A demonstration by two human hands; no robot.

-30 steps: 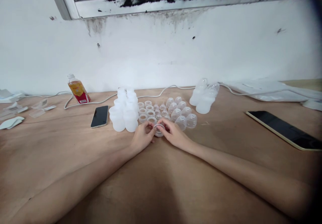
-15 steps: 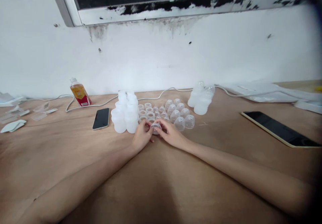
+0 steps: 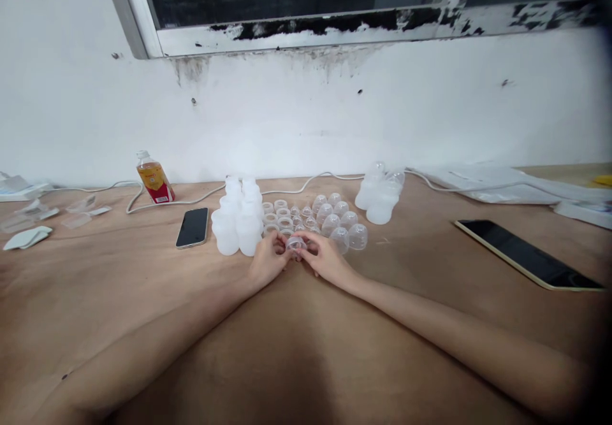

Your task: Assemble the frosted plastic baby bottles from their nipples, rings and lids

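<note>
My left hand (image 3: 271, 258) and my right hand (image 3: 327, 259) hold a clear plastic bottle ring (image 3: 296, 244) between their fingertips, one on each side. Whether a teat sits inside the ring is too small to tell. Just beyond my fingers lie several similar rings (image 3: 284, 213) in rows. Beside these stand small clear teats (image 3: 306, 211). To their right are several clear dome caps (image 3: 329, 223), the nearest close to my right hand. Frosted white bottles (image 3: 238, 224) stand grouped to the left of the rings, close behind my left hand.
Further bottles with domed tops (image 3: 380, 195) stand at the back right. A phone (image 3: 192, 227) lies left of the bottles, and a larger dark-screened device (image 3: 526, 254) lies at right. A drink bottle (image 3: 155, 180), a white cable (image 3: 306, 184) and plastic bags (image 3: 478, 183) line the wall side.
The ring has tilted between my fingertips, and its round opening shows more plainly. Both hands keep hold of it in nearly the same place. The view has shifted slightly.
</note>
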